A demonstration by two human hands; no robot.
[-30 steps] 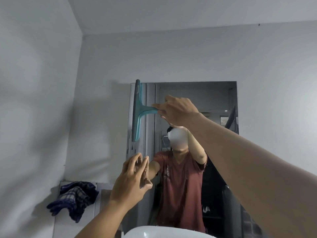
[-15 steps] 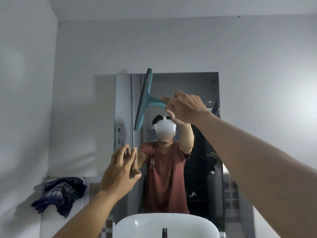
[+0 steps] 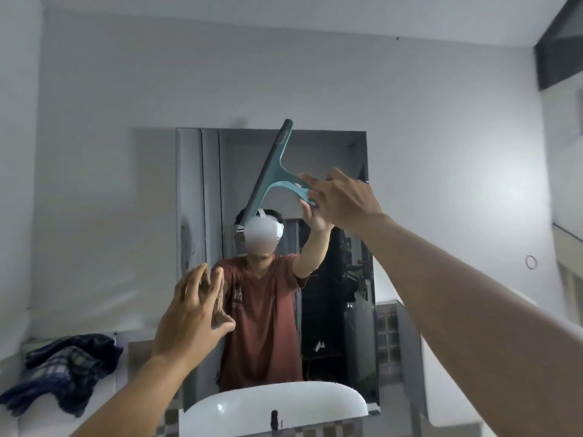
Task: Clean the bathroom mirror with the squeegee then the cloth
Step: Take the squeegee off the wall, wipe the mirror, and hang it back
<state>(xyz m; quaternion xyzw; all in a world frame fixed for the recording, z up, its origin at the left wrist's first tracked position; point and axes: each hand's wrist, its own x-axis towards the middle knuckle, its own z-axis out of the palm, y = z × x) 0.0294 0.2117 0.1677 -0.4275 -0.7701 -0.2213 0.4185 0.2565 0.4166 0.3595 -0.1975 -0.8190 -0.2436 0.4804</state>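
A rectangular mirror (image 3: pixel 340 159) hangs on the grey wall above a white basin. My right hand (image 3: pixel 342 197) grips the handle of a teal squeegee (image 3: pixel 271 178), whose dark blade stands tilted against the upper middle of the glass, its top end reaching past the mirror's top edge. My left hand (image 3: pixel 192 313) is raised with fingers spread near the mirror's lower left part; whether the fingertips touch the glass I cannot tell. A dark blue checked cloth (image 3: pixel 63 370) lies crumpled on the white ledge at the lower left.
The white basin (image 3: pixel 284 405) with a dark tap sits directly below the mirror. A white ledge (image 3: pixel 104 398) runs along the left wall. A dark window frame (image 3: pixel 558 42) is at the upper right. The mirror reflects a person in a red shirt.
The squeegee has travelled right across the glass from the left edge to the middle and tilted more. My left hand stays by the lower left of the mirror. My view has shifted right and down.
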